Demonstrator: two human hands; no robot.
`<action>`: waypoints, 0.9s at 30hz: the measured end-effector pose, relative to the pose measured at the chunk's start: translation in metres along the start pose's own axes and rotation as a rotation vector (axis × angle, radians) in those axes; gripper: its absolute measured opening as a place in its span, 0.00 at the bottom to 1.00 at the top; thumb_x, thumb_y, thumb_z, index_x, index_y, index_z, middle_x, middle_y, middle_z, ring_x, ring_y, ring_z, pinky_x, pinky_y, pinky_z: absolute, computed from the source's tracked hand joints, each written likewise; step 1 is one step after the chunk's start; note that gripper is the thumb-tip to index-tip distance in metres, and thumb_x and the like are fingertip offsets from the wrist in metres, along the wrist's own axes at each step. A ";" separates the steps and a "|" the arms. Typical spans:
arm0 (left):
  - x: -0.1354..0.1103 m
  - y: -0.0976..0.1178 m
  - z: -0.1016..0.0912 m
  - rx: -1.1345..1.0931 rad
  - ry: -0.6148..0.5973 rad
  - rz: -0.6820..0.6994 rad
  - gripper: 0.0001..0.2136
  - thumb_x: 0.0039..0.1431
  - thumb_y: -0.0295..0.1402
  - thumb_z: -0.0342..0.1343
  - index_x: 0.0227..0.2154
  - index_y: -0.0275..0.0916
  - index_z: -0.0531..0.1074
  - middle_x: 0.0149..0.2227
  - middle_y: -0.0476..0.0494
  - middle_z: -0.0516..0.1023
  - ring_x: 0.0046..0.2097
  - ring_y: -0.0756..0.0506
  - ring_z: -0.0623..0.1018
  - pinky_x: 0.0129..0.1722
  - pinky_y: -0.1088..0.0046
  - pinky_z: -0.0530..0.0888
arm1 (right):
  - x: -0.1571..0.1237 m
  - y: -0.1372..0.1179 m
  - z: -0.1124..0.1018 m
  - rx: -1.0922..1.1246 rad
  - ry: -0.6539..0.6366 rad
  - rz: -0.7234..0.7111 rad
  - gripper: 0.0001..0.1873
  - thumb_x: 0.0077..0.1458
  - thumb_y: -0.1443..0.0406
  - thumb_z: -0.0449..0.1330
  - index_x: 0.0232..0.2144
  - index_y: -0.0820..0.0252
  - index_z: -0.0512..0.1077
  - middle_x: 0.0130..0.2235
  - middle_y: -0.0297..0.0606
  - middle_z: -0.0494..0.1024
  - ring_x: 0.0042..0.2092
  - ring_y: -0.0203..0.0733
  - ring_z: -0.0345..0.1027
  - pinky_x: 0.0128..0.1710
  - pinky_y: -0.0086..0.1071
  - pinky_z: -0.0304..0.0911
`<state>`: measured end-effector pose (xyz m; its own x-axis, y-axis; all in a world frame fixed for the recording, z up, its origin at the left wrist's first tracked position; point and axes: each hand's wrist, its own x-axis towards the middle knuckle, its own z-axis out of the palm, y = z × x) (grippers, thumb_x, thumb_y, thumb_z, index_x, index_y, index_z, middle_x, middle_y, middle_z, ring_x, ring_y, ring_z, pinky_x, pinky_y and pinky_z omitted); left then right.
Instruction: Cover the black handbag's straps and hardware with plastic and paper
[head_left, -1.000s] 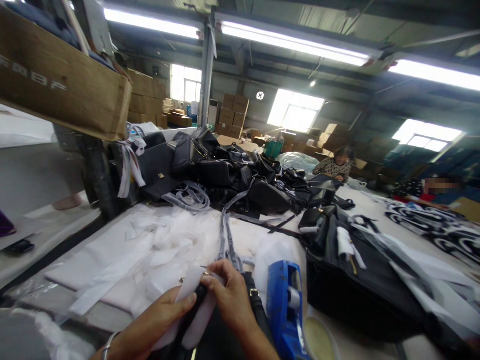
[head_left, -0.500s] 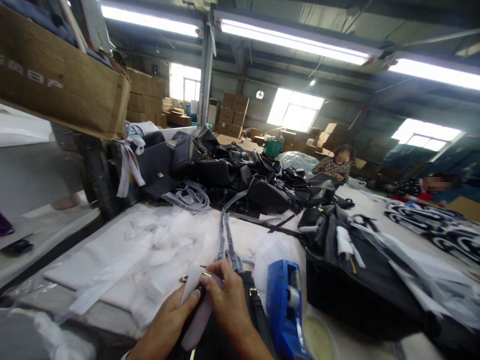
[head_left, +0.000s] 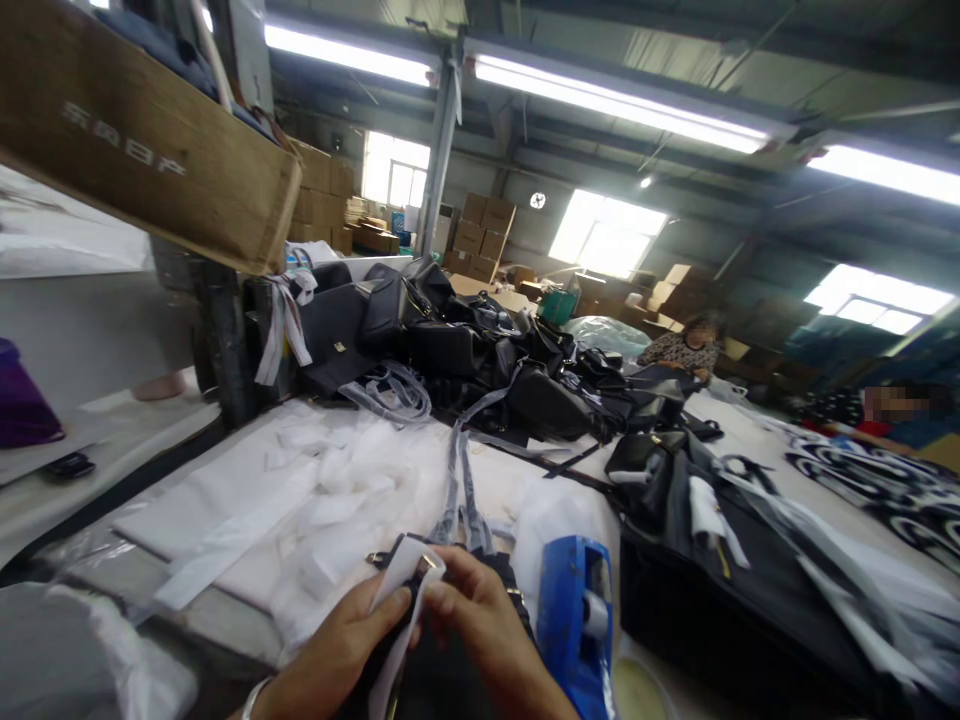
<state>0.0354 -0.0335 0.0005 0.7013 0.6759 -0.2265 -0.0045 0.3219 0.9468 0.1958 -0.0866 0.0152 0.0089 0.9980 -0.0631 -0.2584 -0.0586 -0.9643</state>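
Note:
A black bag [head_left: 442, 665] with gold-coloured metal fittings lies in front of me at the bottom of the view. My left hand [head_left: 349, 630] pinches a white strip [head_left: 397, 585], thin and soft like foam or paper, between thumb and fingers. My right hand [head_left: 476, 605] is closed on the strip's other edge, where it bends around a gold-coloured metal piece at the top. Behind my fingers, two plastic-wrapped straps [head_left: 459, 490] run away from the bag across the table. My hands and the strip hide much of the bag.
A blue tape dispenser [head_left: 555, 610] stands right of the bag, beside a roll of tape [head_left: 637, 690]. White wrapping sheets [head_left: 337, 500] cover the table at left. Black bags [head_left: 450, 345] are heaped behind, and a large black bag [head_left: 720, 580] lies at right. Two people sit farther off.
The strip's upper end now folds over toward my right hand, around the metal piece. My right fingers have shifted to the strip's right edge. The view has turned slightly left.

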 end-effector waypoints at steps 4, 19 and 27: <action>0.000 0.006 0.000 0.149 -0.029 0.081 0.22 0.63 0.51 0.48 0.31 0.35 0.73 0.25 0.50 0.68 0.27 0.50 0.65 0.26 0.76 0.63 | 0.008 0.006 -0.003 -0.094 0.075 0.036 0.22 0.46 0.52 0.69 0.34 0.64 0.73 0.21 0.26 0.67 0.19 0.28 0.53 0.18 0.23 0.49; 0.000 -0.036 0.003 0.312 0.253 0.185 0.30 0.53 0.46 0.62 0.57 0.42 0.68 0.59 0.40 0.70 0.64 0.34 0.62 0.64 0.63 0.55 | 0.008 -0.001 0.014 -0.598 0.402 -0.040 0.05 0.50 0.66 0.61 0.24 0.60 0.70 0.23 0.28 0.70 0.27 0.34 0.62 0.27 0.26 0.54; 0.006 -0.040 0.006 0.064 0.125 0.052 0.21 0.58 0.52 0.54 0.39 0.36 0.75 0.27 0.45 0.79 0.27 0.45 0.76 0.27 0.73 0.71 | 0.009 0.005 0.010 -0.655 0.448 -0.052 0.10 0.52 0.62 0.59 0.23 0.58 0.64 0.21 0.27 0.65 0.25 0.35 0.59 0.25 0.27 0.52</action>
<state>0.0442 -0.0461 -0.0370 0.6074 0.7689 -0.1997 0.0096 0.2442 0.9697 0.1850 -0.0776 0.0126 0.4287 0.9032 0.0226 0.3728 -0.1541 -0.9150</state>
